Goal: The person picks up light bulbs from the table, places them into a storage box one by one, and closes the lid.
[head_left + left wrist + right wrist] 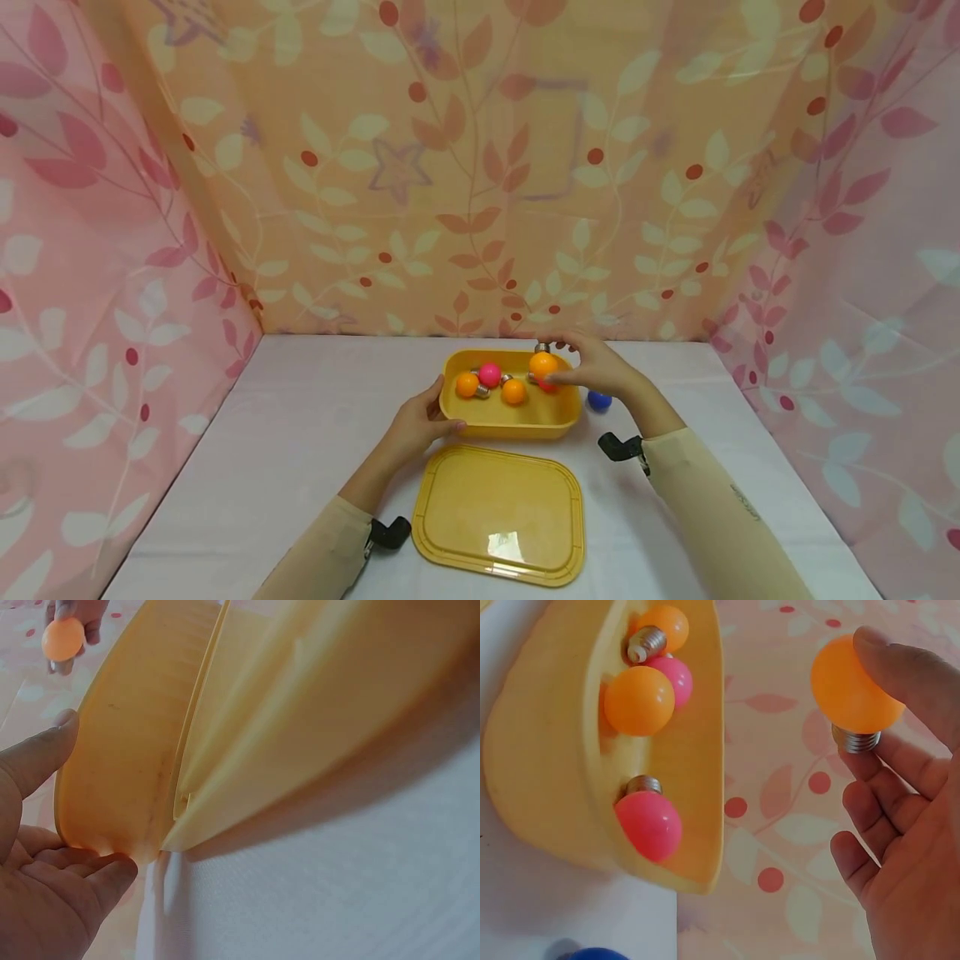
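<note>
Over the right end of a yellow plastic box (517, 432), my right hand (600, 367) pinches an orange light bulb (855, 682) between thumb and fingers, its silver screw base against the fingertips. My left hand (420, 423) grips the box's left end, thumb at the near rim and fingers around the side. Inside lie an orange bulb (467, 385), a pink bulb (490, 375) and another orange bulb (513, 392). A second pink bulb (651, 826) lies toward the right end, partly hidden in the head view behind the held bulb.
A flat yellow lid (498, 517) lies on the white cloth-covered table (315, 450), just in front of the box. A blue bulb (599, 401) sits to the right of the box, below my right hand. Patterned curtains (480, 167) stand behind and at both sides.
</note>
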Available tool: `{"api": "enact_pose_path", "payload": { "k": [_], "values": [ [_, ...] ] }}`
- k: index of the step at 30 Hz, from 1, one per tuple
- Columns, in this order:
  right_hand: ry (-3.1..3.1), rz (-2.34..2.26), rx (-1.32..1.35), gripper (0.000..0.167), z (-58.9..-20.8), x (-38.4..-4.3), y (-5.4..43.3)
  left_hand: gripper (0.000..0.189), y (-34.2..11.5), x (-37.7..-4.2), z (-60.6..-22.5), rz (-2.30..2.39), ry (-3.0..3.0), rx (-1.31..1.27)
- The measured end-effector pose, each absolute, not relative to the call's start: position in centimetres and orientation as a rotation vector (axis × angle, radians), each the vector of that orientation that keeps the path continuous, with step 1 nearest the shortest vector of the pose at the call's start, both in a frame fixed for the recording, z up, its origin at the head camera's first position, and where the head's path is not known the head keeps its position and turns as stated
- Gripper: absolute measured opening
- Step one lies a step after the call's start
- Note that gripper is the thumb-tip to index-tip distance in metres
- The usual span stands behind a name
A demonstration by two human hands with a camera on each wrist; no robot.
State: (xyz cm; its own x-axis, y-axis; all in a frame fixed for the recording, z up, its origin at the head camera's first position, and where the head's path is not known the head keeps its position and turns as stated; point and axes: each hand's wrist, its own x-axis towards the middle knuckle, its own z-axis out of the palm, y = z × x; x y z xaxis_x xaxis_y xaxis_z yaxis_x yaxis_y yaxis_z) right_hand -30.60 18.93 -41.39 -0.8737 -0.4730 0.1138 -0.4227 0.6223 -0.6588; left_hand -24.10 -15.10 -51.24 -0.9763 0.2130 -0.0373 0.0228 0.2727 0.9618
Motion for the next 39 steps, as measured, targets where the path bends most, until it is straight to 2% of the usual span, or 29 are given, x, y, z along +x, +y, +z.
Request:
{"api": "enact_pose_path", "payload": {
  "k": [17, 29, 39],
  "values": [
    [2.587, -0.944, -1.03, 0.062, -42.0, -33.6, 14.3, 0.1, -15.2, -24.3, -51.3, 1.781, 2.382, 0.24],
    [2.447, -0.761, -1.061, 0.061, -42.6, -35.5, 11.9, 0.1, -15.4, -24.4, -51.2, 1.774, 2.386, 0.26],
    [2.236, -0.704, -1.119, 0.061, -43.3, -35.7, 10.2, 0.1, -15.4, -24.5, -51.3, 1.788, 2.356, 0.254]
  ]
}}
